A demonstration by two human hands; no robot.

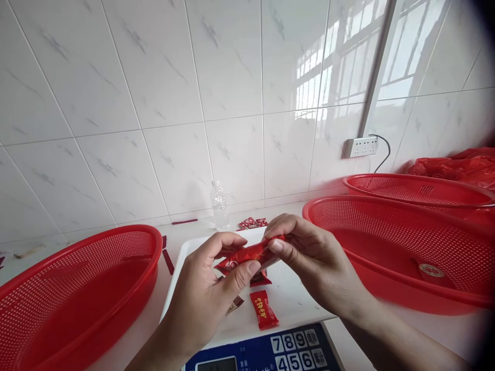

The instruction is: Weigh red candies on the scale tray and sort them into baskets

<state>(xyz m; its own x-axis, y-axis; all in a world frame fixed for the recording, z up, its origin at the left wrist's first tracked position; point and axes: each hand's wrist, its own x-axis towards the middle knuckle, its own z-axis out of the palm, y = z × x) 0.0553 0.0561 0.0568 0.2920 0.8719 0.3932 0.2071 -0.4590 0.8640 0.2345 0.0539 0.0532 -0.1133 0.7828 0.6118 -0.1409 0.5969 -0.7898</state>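
Above the white weighing tray [297, 299], a shiny red plastic packet [247, 254] is held between both hands. My left hand [209, 283] is closed on its left part, thumb across the front. At its right end, my right hand [315, 257] pinches the packet between thumb and fingers. A small red wrapped snack with yellow lettering [263, 310] lies on the tray below. Behind it is a dark red-brown wrapped snack [262, 278], partly covered by the hands. Part of a brown wrapper [235, 305] shows beside my left thumb.
A blue scale panel [247, 353] with number keys fronts the tray. Red perforated baskets stand left [149, 232] and right [320, 206]; another basket [386, 180] sits behind the right one. A clear bottle [220, 206] and red patterned packets [251, 223] lie near the tiled wall.
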